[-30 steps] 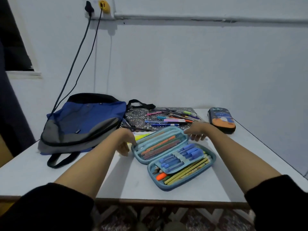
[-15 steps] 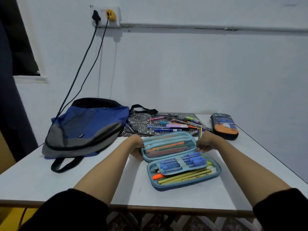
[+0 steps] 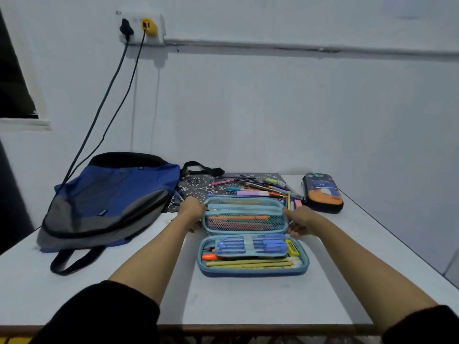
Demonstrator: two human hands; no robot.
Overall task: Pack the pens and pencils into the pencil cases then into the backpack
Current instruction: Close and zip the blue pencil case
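Open blue pencil case [image 3: 253, 269]: centre of tabletop [image 3: 248, 304], now square to the front edge where a second ago it lay askew; mesh lid raised further. Left hand [image 3: 192, 209]: grip curled round the lid's left end. Right hand [image 3: 298, 223]: grip pinching its right end. Loose pens [image 3: 258, 189]: on patterned mat [image 3: 196, 182] behind the case. Backpack [image 3: 111, 202]: flat, left. Second pencil case [image 3: 321, 192]: closed, far right. Room: pale wall, socket [image 3: 141, 27] with two cables.

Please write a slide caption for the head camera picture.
Left hand and right hand hold the lid ends of the open, filled pencil case, beside the backpack.
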